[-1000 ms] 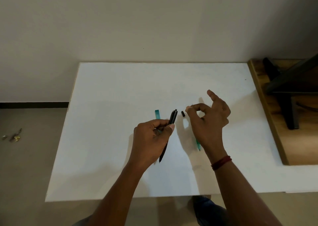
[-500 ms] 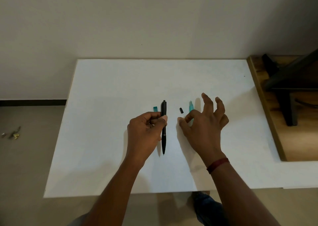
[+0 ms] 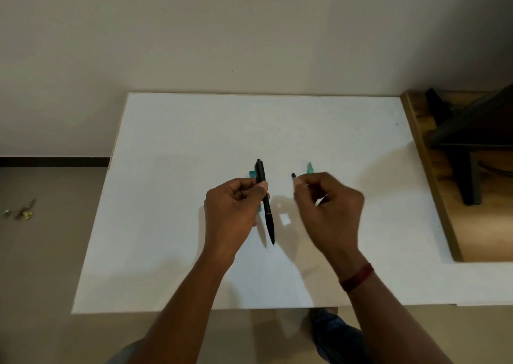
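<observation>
Clearly the black pen [image 3: 268, 211] is a light, stiff plastic stick. The left hand [image 3: 236, 205] pinches it between the thumb and curled fingers on the upper part of the barrel, just below the clip. The push-button end points away from the person and the tip points back toward them, a little above the white table [image 3: 194, 141]. Its weight should be no trouble. The likely trouble is the smooth, narrow barrel, which could roll or twist between the fingers when anything is pushed or screwed at either end. A hold nearer the middle, close to the thin ring where the barrel seems to join, would probably steady it better, and the tapered front section looks like the part to turn. The right hand [image 3: 327, 208] is curled and blurred, just to the right of the pen and apart from it. A pale sliver shows inside its fingers, but I cannot tell whether it pinches anything. Just beyond its fingertips a small black part [image 3: 293, 175] lies on the table, with a teal part [image 3: 310, 168] near it, and another teal piece [image 3: 252, 173] peeks out behind the left hand. These bits look tiny and light, so they likely need a fingertip pinch and could skid on the smooth surface
</observation>
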